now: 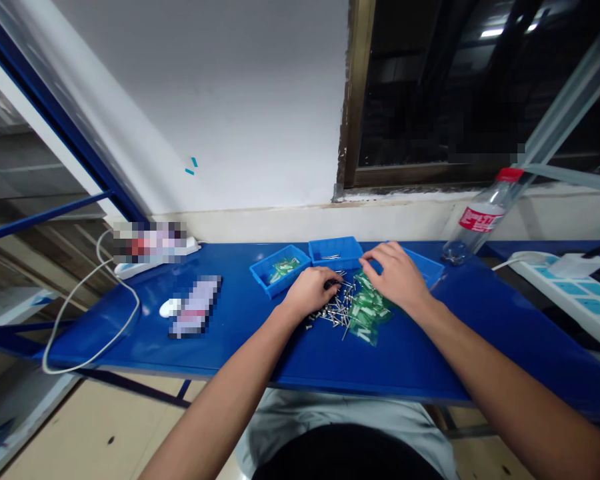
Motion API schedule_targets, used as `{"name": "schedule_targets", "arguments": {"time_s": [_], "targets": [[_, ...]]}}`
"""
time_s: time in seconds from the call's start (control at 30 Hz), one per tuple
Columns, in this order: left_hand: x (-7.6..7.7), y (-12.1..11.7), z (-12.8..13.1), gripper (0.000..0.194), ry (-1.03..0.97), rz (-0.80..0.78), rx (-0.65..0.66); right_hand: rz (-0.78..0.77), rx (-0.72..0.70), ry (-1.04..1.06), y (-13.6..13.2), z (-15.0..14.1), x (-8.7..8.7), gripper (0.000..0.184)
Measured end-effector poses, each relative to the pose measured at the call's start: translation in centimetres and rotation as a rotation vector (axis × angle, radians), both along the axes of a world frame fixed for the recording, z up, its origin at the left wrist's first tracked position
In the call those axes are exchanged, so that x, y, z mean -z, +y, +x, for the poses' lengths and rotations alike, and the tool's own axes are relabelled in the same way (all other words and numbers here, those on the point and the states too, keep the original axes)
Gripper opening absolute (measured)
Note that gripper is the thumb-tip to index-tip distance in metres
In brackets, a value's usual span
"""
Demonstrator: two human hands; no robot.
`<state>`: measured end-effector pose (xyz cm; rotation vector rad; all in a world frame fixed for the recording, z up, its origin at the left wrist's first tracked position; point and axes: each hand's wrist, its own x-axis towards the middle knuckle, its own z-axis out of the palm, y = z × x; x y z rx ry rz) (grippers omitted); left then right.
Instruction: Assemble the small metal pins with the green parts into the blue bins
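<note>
On the blue table (230,333) lies a heap of small metal screws (336,308) beside a pile of small green plastic bags (367,310). My left hand (310,290) rests on the heap's left edge, fingers curled and pinched on something I cannot make out. My right hand (397,273) lies palm down over the green bags, fingers bent and pressing on them. Behind the hands stand three blue trays: the left tray (279,268) holds green bags, the middle tray (335,252) a few screws, and the right tray (427,267) is partly hidden by my right hand.
A clear plastic bottle (483,217) with a red cap and label leans at the back right. A white power strip (570,293) lies at the right, another with a grey cable (95,320) at the back left. A white mouse (170,307) sits at the left.
</note>
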<state>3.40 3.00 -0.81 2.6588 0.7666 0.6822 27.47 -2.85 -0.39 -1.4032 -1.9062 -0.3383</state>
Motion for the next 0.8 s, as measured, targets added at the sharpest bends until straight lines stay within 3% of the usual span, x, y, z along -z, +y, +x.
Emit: {"name": "schedule_targets", "arguments": {"time_s": [0.17, 0.5, 0.67, 0.8], "targets": [[0.1, 0.2, 0.0, 0.023, -0.013, -0.032, 0.044, -0.029, -0.134, 0.024, -0.2, -1.2, 0.3, 0.015], [0.2, 0.1, 0.5, 0.024, -0.140, -0.039, -0.017, -0.062, -0.220, 0.108, -0.5, -2.0, 0.1, 0.014], [-0.6, -0.5, 0.6, 0.030, -0.312, -0.032, -0.029, -0.074, -0.230, 0.160, -0.7, -2.3, -0.2, 0.011], [-0.7, -0.7, 0.7, 0.028, -0.451, -0.126, 0.006, -0.074, -0.249, 0.242, -0.8, -2.5, -0.4, 0.013]]}}
